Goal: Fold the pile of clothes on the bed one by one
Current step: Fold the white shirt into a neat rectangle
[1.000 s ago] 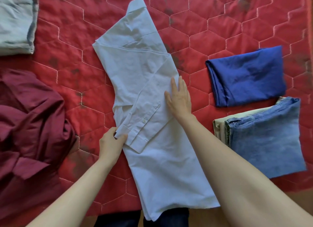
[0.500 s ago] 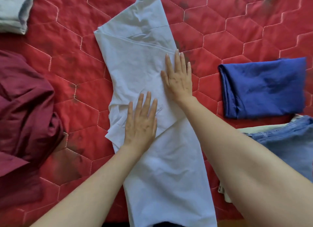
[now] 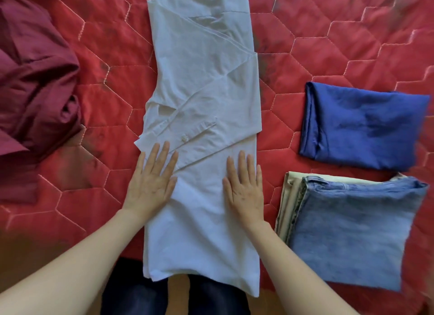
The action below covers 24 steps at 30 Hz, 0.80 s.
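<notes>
A white shirt (image 3: 202, 91) lies lengthwise on the red quilted bed (image 3: 317, 44), both sides and sleeves folded inward into a long strip; its hem hangs over the near edge. My left hand (image 3: 152, 183) presses flat on the shirt's left edge, fingers straight, just below the buttoned cuff. My right hand (image 3: 245, 187) presses flat on the shirt's right side at the same height. An unfolded maroon garment (image 3: 35, 79) lies crumpled at the left.
At the right lie a folded dark blue garment (image 3: 361, 124) and, nearer, folded denim jeans (image 3: 352, 230) on top of a folded beige piece (image 3: 287, 197). My dark trouser legs (image 3: 131, 296) show below the bed's near edge.
Both hands slid down the shirt toward me, and apart. The left had let go of the cuff and gone flat. The view shifted, so the grey folded item at top left left the frame.
</notes>
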### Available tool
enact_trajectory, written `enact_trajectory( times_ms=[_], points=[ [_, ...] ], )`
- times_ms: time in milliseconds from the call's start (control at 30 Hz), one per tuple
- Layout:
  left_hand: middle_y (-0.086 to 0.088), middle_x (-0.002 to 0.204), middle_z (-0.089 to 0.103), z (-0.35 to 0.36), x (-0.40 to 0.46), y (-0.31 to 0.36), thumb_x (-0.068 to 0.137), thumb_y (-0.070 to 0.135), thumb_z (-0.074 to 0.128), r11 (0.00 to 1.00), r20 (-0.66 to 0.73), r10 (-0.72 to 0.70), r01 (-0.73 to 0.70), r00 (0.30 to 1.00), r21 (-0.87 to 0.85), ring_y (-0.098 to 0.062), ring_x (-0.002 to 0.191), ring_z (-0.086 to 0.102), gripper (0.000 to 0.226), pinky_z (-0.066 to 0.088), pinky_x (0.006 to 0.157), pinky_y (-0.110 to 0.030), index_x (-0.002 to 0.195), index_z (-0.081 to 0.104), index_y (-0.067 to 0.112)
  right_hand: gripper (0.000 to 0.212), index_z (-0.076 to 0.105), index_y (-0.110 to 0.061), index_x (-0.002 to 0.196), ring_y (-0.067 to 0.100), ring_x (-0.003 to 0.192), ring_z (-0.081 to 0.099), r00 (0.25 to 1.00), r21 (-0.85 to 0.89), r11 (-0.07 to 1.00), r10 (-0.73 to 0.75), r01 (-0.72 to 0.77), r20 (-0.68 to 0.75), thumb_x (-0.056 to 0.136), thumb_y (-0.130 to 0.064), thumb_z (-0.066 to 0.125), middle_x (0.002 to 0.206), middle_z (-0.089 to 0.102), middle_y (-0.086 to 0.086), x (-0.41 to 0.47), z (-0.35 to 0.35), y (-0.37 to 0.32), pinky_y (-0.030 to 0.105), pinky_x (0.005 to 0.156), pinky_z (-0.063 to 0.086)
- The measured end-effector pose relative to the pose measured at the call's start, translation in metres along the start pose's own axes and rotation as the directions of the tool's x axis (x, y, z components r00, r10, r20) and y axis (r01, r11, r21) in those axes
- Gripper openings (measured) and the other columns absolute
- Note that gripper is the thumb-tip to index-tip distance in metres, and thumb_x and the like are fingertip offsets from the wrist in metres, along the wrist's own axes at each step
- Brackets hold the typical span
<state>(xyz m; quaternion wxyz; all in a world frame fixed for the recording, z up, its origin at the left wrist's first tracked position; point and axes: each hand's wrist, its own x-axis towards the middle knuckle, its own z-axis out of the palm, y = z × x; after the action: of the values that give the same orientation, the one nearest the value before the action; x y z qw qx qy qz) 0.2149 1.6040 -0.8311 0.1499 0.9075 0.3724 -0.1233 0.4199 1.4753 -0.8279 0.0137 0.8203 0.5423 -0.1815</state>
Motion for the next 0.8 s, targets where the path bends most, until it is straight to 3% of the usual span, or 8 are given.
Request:
enact_trajectory(
  times_ms=[67,167,300,433,567,633,700,800],
  points=[
    [-0.016,0.156,0.025,0.0,-0.025,0.003,0.1,0.041,0.017,1.0,0.057,0.006,-0.005,0.998,-0.015,-0.034,0.144,0.024,0.06,0.024,0.112,-0.056,0.147,0.033,0.007,0.047,0.044,-0.012,0.144,0.037,0.141,0.031,0.999,0.072,0.996,-0.048,0.047,0.008,0.099,-0.027,0.039,0.152,0.035,0.018,-0.013,-0.007,0.007,0.05,0.113,0.026],
    [-0.014,0.155,0.029,-0.004,-0.055,-0.002,0.102,0.042,0.007,0.998,0.101,0.056,-0.054,0.993,-0.014,-0.03,0.143,0.027,0.063,0.023,0.112,-0.052,0.146,0.037,0.008,0.051,0.045,-0.005,0.142,0.039,0.14,0.032,0.994,0.22,0.97,-0.107,0.101,0.015,0.092,0.0,0.053,0.149,0.036,0.023,-0.023,-0.024,0.019,0.046,0.114,0.027],
    [-0.017,0.15,0.037,-0.006,-0.083,-0.021,0.102,0.036,0.012,0.986,0.09,0.164,-0.165,0.982,0.0,-0.033,0.139,0.033,0.059,0.024,0.111,-0.05,0.141,0.046,0.007,0.063,0.044,0.002,0.14,0.039,0.137,0.038,0.998,0.23,0.971,-0.067,0.067,-0.009,0.08,0.021,0.049,0.145,0.039,0.028,-0.035,-0.041,0.033,0.039,0.113,0.03],
    [-0.019,0.146,0.043,-0.003,-0.094,-0.041,0.084,0.019,0.042,0.937,0.041,0.338,-0.34,0.94,0.072,-0.04,0.134,0.041,0.056,0.034,0.107,-0.057,0.139,0.049,0.007,0.064,0.038,-0.003,0.145,0.034,0.138,0.036,0.999,0.193,0.981,-0.016,0.008,0.035,0.086,0.016,0.048,0.15,0.033,0.023,-0.055,-0.039,0.037,0.034,0.11,0.034],
    [-0.02,0.141,0.049,0.001,-0.105,-0.046,0.059,0.017,0.081,0.826,0.119,0.545,-0.556,0.83,0.092,-0.039,0.129,0.047,0.075,0.038,0.103,-0.059,0.13,0.059,0.006,0.058,0.036,-0.002,0.145,0.032,0.119,0.05,1.0,0.243,0.97,0.01,-0.011,0.008,0.089,0.005,0.052,0.134,0.048,0.016,-0.086,-0.029,0.028,0.042,0.095,0.048],
    [-0.021,0.139,0.051,0.003,-0.112,-0.042,0.063,0.021,0.076,0.804,0.104,0.582,-0.59,0.807,0.077,-0.039,0.127,0.049,0.066,0.039,0.101,-0.06,0.125,0.063,0.007,0.059,0.03,-0.006,0.147,0.028,0.111,0.052,0.996,0.297,0.95,0.088,-0.092,0.029,0.093,-0.007,0.053,0.132,0.046,0.011,-0.105,-0.021,0.02,0.037,0.083,0.049],
    [-0.022,0.136,0.053,0.009,-0.123,-0.036,0.077,0.027,0.057,0.818,0.034,0.573,-0.574,0.819,0.044,-0.04,0.126,0.05,0.049,0.04,0.101,-0.06,0.122,0.065,0.007,0.062,0.025,-0.011,0.15,0.026,0.106,0.054,0.989,0.329,0.932,0.138,-0.15,0.059,0.095,-0.017,0.054,0.133,0.043,0.006,-0.124,-0.012,0.013,0.035,0.074,0.048],
    [-0.023,0.137,0.052,0.014,-0.145,-0.02,0.086,0.034,0.045,0.927,-0.032,0.366,-0.368,0.93,-0.075,-0.041,0.129,0.048,0.045,0.04,0.102,-0.056,0.11,0.069,0.006,0.069,0.018,-0.016,0.153,0.027,0.112,0.051,0.976,0.394,0.893,0.203,-0.219,0.082,0.096,-0.025,0.056,0.135,0.043,0.007,-0.149,0.0,0.003,0.041,0.081,0.047]
  ],
)
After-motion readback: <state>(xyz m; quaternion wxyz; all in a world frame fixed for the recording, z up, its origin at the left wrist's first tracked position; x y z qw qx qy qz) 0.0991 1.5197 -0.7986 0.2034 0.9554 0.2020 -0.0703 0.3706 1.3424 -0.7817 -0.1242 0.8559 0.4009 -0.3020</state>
